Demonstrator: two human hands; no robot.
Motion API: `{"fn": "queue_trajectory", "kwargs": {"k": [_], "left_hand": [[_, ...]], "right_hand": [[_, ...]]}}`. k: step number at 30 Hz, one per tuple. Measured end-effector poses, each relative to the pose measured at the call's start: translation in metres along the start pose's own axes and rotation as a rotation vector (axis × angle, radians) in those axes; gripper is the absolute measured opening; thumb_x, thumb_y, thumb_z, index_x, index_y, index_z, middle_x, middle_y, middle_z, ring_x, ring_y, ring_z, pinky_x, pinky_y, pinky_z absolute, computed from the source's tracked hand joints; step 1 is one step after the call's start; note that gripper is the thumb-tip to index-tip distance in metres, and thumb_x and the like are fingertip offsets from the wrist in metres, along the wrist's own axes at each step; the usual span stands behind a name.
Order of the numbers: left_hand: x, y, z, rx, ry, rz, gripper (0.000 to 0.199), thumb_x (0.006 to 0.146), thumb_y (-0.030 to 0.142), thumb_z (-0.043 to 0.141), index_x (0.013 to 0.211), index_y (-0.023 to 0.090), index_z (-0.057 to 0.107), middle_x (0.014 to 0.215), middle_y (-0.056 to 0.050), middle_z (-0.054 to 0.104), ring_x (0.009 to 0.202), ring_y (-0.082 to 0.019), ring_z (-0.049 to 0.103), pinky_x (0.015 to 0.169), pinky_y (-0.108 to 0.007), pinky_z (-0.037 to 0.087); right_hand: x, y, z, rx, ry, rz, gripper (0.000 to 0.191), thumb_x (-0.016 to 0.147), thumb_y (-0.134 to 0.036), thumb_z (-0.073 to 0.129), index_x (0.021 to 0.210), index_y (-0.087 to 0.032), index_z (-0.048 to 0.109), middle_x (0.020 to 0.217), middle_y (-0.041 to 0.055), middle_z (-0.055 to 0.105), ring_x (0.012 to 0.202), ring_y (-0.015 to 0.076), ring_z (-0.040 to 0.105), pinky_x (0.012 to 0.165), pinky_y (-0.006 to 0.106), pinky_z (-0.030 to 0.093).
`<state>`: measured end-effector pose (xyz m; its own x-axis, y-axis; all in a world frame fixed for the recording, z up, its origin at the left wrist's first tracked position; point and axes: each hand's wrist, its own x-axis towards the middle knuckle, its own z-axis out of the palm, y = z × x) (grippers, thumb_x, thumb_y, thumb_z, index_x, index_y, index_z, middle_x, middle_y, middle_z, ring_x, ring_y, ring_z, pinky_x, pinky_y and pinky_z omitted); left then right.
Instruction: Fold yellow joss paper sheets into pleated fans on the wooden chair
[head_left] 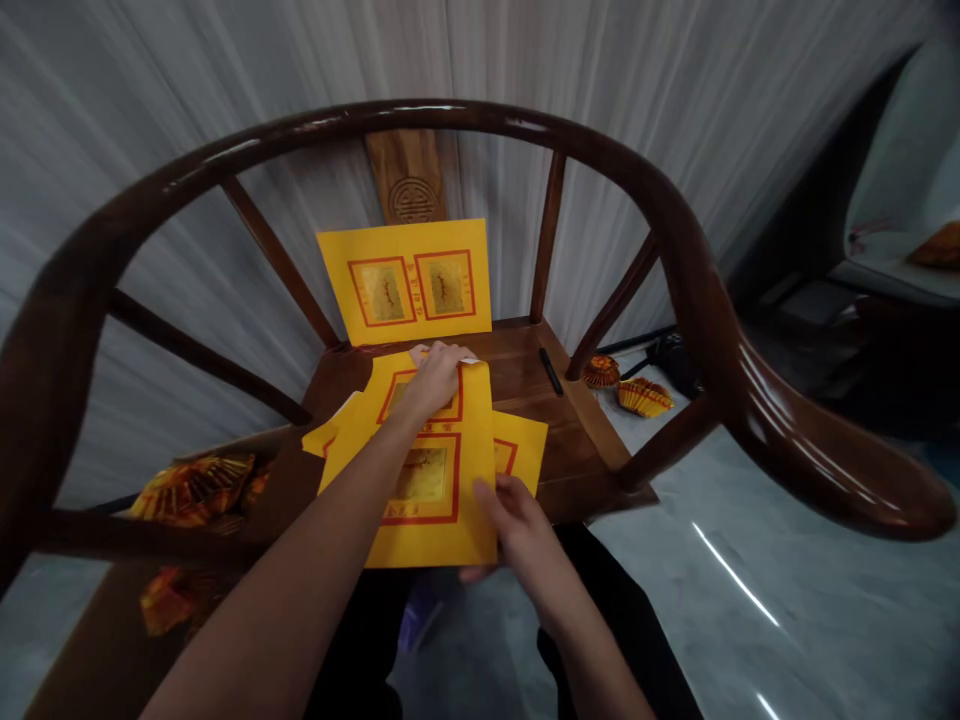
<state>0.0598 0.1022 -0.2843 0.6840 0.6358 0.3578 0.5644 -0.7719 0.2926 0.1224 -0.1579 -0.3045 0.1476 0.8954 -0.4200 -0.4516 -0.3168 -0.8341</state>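
Observation:
A yellow joss paper (pixel 477 470) with red frames and gold foil squares lies lengthwise before me, over other yellow sheets (pixel 534 440) on the wooden chair seat (pixel 525 360). My left hand (pixel 439 378) is at its far edge, fingers bent around the top, with a small white bit showing beside them. My right hand (pixel 517 520) pinches the near right edge, thumb on top and fingers underneath. Another yellow joss paper (pixel 409 240) leans upright against the chair back, its two foil squares facing me.
The chair's dark curved armrest (pixel 450 112) and spindles surround the seat. A black pen (pixel 551 372) lies on the seat's right side. Folded gold paper pieces (pixel 645 397) are on the floor at right; more (pixel 191 490) fill a cardboard box (pixel 90 650) at left. A grey curtain hangs behind.

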Motion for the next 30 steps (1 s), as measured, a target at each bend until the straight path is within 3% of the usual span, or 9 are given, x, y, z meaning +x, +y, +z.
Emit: {"fn": "queue_trajectory", "kwargs": {"k": [3,5,8,12,15,21,23,25,30], "left_hand": [[0.002,-0.004,0.007,0.000,0.026,-0.009,0.061,0.086,-0.005,0.032,0.122,0.025,0.070,0.116,-0.010,0.072,0.116,-0.031,0.052,0.109,-0.054,0.026],[-0.002,-0.008,0.009,-0.031,0.078,-0.064,0.059,0.087,-0.003,0.034,0.127,0.025,0.067,0.123,-0.009,0.071,0.120,-0.030,0.052,0.111,-0.052,0.028],[-0.011,-0.016,0.008,-0.107,0.181,-0.184,0.056,0.089,0.002,0.038,0.137,0.024,0.057,0.129,-0.010,0.069,0.125,-0.028,0.054,0.111,-0.047,0.034],[-0.033,-0.019,-0.005,-0.073,0.266,-0.353,0.056,0.095,0.020,0.049,0.150,0.021,0.043,0.151,-0.016,0.053,0.141,-0.034,0.044,0.118,-0.057,0.027],[-0.065,-0.010,-0.023,-0.056,0.289,-0.459,0.067,0.092,0.029,0.057,0.155,0.024,0.036,0.163,-0.016,0.038,0.149,-0.038,0.036,0.119,-0.061,0.026],[-0.163,0.023,-0.057,-0.053,0.466,-0.703,0.050,0.096,0.032,0.053,0.146,0.026,0.048,0.153,-0.013,0.049,0.141,-0.034,0.046,0.119,-0.057,0.031],[-0.195,0.031,-0.060,-0.100,0.486,-0.842,0.047,0.096,0.036,0.053,0.143,0.027,0.050,0.151,-0.013,0.050,0.140,-0.035,0.047,0.118,-0.059,0.032],[-0.221,0.035,-0.057,-0.208,0.427,-0.981,0.045,0.094,0.040,0.056,0.137,0.025,0.054,0.148,-0.016,0.052,0.138,-0.037,0.051,0.116,-0.060,0.035],[-0.251,0.039,-0.044,-0.469,0.421,-0.987,0.052,0.089,0.040,0.063,0.136,0.019,0.053,0.143,-0.019,0.060,0.128,-0.035,0.062,0.112,-0.052,0.042]], "right_hand": [[0.005,0.014,0.007,-0.107,0.038,-0.056,0.066,0.071,-0.046,0.082,0.124,-0.028,0.048,0.127,0.0137,0.068,0.070,0.0270,0.072,0.038,0.038,0.055],[0.007,0.019,0.008,-0.171,0.069,-0.098,0.064,0.073,-0.040,0.078,0.128,-0.028,0.049,0.122,0.0134,0.071,0.063,0.0252,0.069,0.037,0.039,0.054],[0.009,0.018,0.002,-0.210,0.119,-0.202,0.057,0.076,-0.035,0.073,0.130,-0.028,0.055,0.123,0.0127,0.072,0.082,0.0306,0.074,0.055,0.044,0.062],[0.013,0.010,-0.008,-0.227,0.195,-0.286,0.049,0.078,-0.037,0.072,0.125,-0.026,0.062,0.120,0.0118,0.075,0.096,0.0335,0.074,0.069,0.044,0.063],[0.018,0.008,-0.009,-0.228,0.242,-0.266,0.048,0.078,-0.045,0.074,0.119,-0.023,0.063,0.106,0.0110,0.078,0.081,0.0296,0.075,0.059,0.038,0.060],[0.019,0.015,-0.004,-0.253,0.250,-0.224,0.052,0.076,-0.053,0.075,0.112,-0.023,0.054,0.069,-0.0021,0.070,0.034,0.0164,0.053,0.027,0.027,0.036],[0.018,0.015,-0.005,-0.233,0.254,-0.248,0.050,0.074,-0.051,0.077,0.108,-0.022,0.054,0.064,-0.0041,0.067,0.032,0.0153,0.050,0.024,0.025,0.033],[0.017,0.013,-0.006,-0.188,0.274,-0.272,0.049,0.071,-0.048,0.079,0.105,-0.022,0.056,0.065,-0.0039,0.068,0.032,0.0136,0.048,0.024,0.024,0.031],[0.010,0.004,-0.003,-0.009,0.304,-0.304,0.057,0.061,-0.042,0.090,0.106,-0.018,0.064,0.068,-0.0040,0.067,0.041,0.0123,0.051,0.026,0.021,0.032]]}}
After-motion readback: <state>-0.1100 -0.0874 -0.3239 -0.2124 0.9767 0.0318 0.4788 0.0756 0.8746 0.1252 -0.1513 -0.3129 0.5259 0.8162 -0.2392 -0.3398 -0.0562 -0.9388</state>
